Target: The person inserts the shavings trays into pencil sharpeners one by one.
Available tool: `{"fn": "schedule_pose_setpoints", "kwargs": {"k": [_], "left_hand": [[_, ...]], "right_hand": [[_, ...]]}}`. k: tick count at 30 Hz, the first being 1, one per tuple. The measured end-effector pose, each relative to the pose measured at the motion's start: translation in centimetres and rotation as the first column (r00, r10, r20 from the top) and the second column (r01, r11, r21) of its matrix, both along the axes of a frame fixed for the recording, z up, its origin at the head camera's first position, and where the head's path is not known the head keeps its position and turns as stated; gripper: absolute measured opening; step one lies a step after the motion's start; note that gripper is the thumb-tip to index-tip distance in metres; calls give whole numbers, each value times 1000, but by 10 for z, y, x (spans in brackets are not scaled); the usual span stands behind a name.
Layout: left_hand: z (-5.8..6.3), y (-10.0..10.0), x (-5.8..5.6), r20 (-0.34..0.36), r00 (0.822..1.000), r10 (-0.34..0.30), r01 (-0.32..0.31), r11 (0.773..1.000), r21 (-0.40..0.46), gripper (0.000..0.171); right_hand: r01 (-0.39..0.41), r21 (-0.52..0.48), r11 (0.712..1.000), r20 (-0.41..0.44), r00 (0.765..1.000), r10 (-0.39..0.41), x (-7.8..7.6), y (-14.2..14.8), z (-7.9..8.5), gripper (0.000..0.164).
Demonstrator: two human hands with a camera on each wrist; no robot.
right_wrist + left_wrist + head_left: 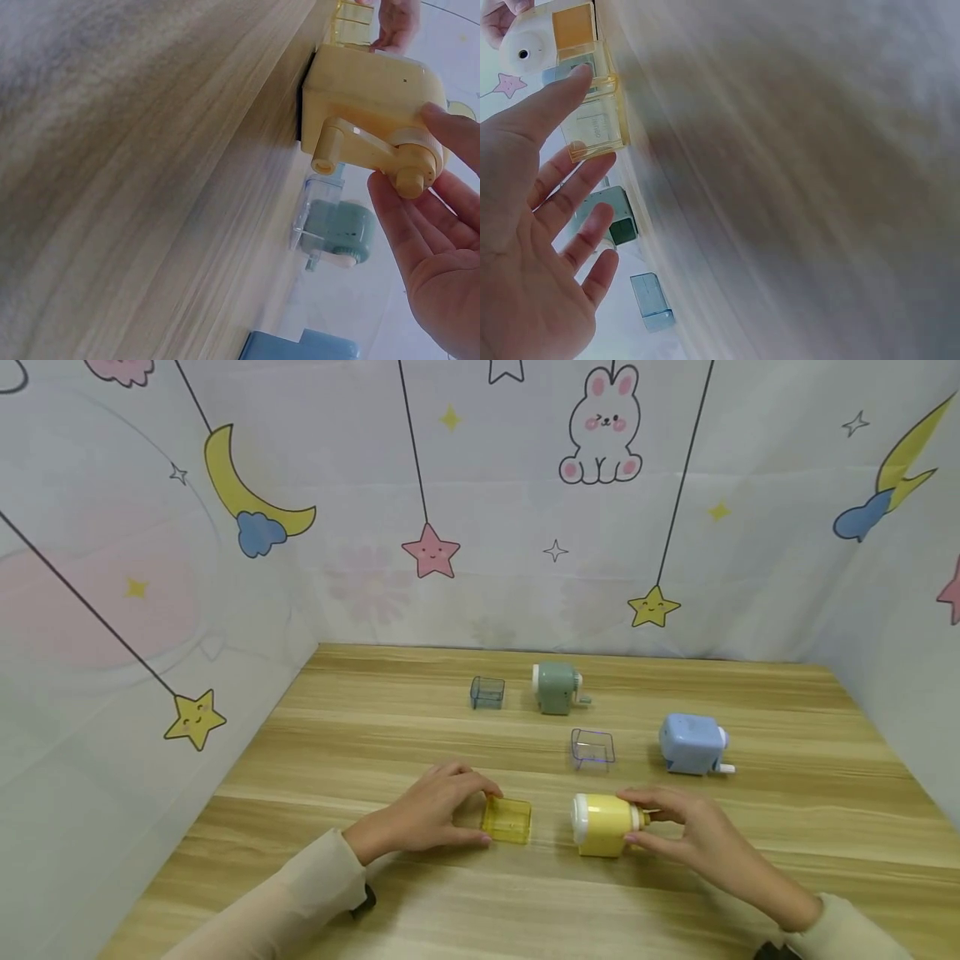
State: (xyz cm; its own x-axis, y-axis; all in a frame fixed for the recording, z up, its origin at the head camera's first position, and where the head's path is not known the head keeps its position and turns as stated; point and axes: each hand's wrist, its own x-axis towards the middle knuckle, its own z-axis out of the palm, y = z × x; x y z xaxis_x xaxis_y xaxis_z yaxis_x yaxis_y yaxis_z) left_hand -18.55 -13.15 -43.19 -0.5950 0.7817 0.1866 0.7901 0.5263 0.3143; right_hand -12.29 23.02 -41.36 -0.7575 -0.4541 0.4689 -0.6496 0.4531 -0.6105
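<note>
A yellow hand-crank pencil sharpener (602,825) stands upright on the table, its white round front facing left. My right hand (693,833) holds it at the crank end, thumb and fingers on opposite sides. In the right wrist view its yellow crank handle (365,137) hangs close to the fingertips. To the left lies a clear yellow shavings drawer (507,821), apart from the sharpener. Thumb and index finger of my left hand (435,810) hold it at its left corners; in the left wrist view the drawer (596,124) sits between them, the other fingers spread.
Behind are a green sharpener (556,688) and a blue sharpener (692,743), both with cranks to the right. A clear bluish drawer (487,692) and a clear purple drawer (592,748) lie beside them. A printed curtain (495,593) rises behind the wooden table (360,735).
</note>
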Motion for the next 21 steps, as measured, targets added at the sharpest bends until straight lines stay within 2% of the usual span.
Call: {"fn": "schedule_pose_setpoints", "kwargs": {"k": [21], "left_hand": [[4, 16, 0, 18, 1000, -17, 17, 1000, -3, 55]], "right_hand": [[-13, -6, 1000, 25, 1000, 13, 0, 0, 3, 43]]}}
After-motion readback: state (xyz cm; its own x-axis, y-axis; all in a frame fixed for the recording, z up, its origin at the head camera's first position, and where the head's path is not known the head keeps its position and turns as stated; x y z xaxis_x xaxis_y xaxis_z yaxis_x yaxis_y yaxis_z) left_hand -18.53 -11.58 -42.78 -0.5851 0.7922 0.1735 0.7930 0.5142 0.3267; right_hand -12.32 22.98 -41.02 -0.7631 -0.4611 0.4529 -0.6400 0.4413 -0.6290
